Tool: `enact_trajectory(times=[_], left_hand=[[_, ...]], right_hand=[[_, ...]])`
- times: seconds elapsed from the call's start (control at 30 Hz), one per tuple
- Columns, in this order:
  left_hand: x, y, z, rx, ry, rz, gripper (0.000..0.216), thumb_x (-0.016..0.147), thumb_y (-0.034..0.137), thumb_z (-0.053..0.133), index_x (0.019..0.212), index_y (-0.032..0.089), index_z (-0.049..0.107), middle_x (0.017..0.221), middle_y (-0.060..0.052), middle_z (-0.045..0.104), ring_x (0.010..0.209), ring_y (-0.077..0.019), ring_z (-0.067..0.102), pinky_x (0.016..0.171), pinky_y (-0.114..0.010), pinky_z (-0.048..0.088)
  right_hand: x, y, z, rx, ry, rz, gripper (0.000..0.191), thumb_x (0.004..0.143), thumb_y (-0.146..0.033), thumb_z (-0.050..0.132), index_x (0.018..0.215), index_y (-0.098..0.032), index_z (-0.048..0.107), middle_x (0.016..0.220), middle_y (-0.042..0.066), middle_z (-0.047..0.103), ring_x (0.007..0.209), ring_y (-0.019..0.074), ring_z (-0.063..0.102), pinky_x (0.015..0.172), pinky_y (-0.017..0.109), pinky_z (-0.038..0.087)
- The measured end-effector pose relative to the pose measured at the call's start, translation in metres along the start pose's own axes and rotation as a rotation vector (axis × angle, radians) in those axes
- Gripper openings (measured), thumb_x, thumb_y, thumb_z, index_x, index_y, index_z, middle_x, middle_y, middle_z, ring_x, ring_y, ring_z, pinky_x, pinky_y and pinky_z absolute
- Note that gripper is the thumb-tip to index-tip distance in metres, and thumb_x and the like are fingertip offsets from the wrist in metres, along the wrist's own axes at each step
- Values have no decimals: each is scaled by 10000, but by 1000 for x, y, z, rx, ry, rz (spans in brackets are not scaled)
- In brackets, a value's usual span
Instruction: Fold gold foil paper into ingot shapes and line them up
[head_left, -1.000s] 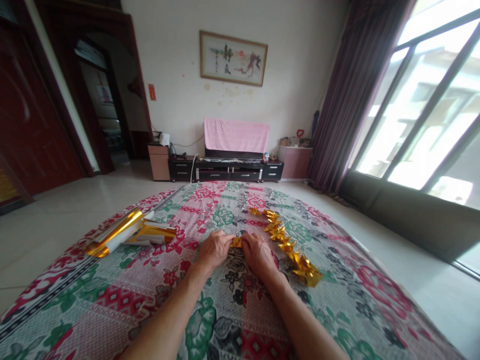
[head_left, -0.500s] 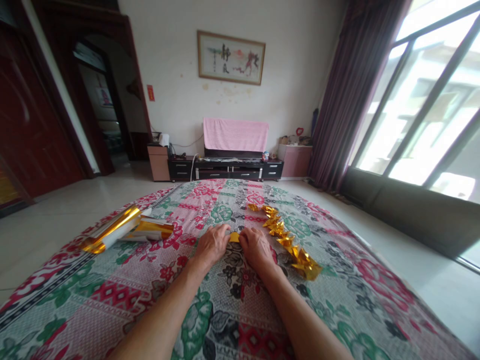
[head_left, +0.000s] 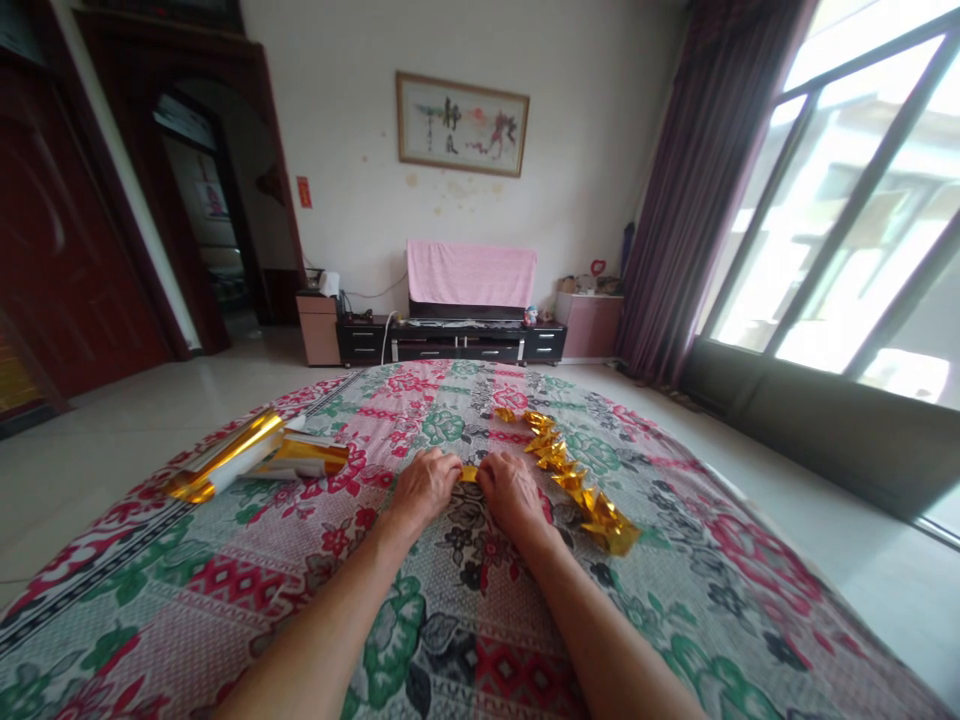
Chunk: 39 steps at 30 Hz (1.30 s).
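A small piece of gold foil paper [head_left: 469, 474] spans the gap between my two hands, just over the patterned cloth. My left hand [head_left: 427, 484] has its fingers closed on the left end of it. The right end is pinched by my right hand [head_left: 511, 488]; much of the piece is hidden behind the fingers. To the right of my hands, a line of folded gold foil pieces [head_left: 556, 460] runs diagonally over the cloth. On the left lie loosely curled sheets of gold foil paper [head_left: 238, 458] with pale undersides.
The floral cloth [head_left: 300, 610] covers the broad surface under my arms. Beyond its far edge stands a low black cabinet [head_left: 457, 345] with a pink cloth [head_left: 471, 272] above it. A window [head_left: 847, 220] and purple curtain [head_left: 675, 190] are at the right.
The gold piece between my hands looks flatter and narrower, its rounded upper edge now a straight strip. Both hands stay in nearly the same place, still gripping it. The view has tilted slightly.
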<state>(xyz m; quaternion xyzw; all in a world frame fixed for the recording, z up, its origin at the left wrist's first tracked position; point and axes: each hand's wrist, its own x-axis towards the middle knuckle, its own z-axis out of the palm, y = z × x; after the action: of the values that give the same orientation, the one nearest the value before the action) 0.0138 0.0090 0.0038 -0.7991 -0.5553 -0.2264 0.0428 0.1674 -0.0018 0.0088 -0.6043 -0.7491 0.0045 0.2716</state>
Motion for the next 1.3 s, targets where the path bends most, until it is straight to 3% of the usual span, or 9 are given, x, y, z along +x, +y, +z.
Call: enact_trajectory(times=[0.23, 0.43, 0.63, 1.07, 1.3], left_hand=[[1, -3, 0, -82, 2, 17, 262, 850, 250, 409, 869, 230, 670, 804, -50, 584, 795, -169, 532, 746, -270, 407], [2, -12, 1, -149, -11, 70, 272, 811, 194, 438, 886, 230, 697, 789, -57, 603, 795, -166, 548, 762, -273, 419], [3, -17, 0, -166, -44, 140, 276, 785, 178, 455, 894, 232, 702, 750, -45, 586, 772, -152, 543, 744, -260, 423], [5, -20, 4, -190, -53, 147, 224, 797, 229, 488, 849, 232, 705, 732, -34, 573, 734, -139, 531, 706, -245, 409], [1, -16, -2, -105, -17, 201, 257, 856, 268, 420, 848, 232, 675, 772, -40, 552, 806, -160, 504, 727, -254, 398]], right_hand=[[1, 2, 0, 23, -5, -13, 179, 848, -227, 458, 809, -194, 630, 819, 55, 581, 782, 154, 498, 686, 231, 322], [0, 8, 0, 54, 4, -114, 254, 865, -195, 408, 818, -201, 657, 804, 48, 574, 772, 139, 501, 735, 228, 329], [2, 16, -3, 122, -8, -164, 264, 778, -109, 458, 833, -216, 694, 794, 40, 604, 815, 142, 525, 766, 223, 352], [1, 16, -2, 165, 27, -116, 243, 697, -133, 520, 815, -217, 715, 789, 37, 619, 791, 149, 542, 767, 246, 389], [1, 18, -5, 157, 11, -188, 198, 749, -178, 533, 834, -227, 705, 771, 25, 604, 794, 137, 534, 768, 235, 373]])
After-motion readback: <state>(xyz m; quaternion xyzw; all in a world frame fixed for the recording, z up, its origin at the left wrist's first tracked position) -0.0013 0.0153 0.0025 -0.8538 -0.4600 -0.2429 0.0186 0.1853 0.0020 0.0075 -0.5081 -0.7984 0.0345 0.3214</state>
